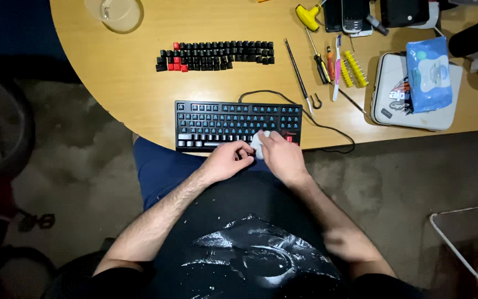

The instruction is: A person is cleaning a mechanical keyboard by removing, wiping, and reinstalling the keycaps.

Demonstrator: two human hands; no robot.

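Note:
A black keyboard (222,119) with its keycaps removed lies at the near edge of the wooden table (139,83). My right hand (283,158) presses a small white wipe (257,143) against the keyboard's lower right part. My left hand (225,160) rests curled at the keyboard's front edge, fingers touching the wipe and the frame. A neat block of loose black and red keycaps (214,55) sits farther back on the table.
Right of the keyboard lie screwdrivers (322,63), a yellow-handled tool (308,16), a toothbrush (337,66) and a blue pack of wipes (430,75) on a white case (394,91). A clear bowl (118,14) stands far left. Phones (352,16) lie at the back. A wire basket (466,243) stands on the floor.

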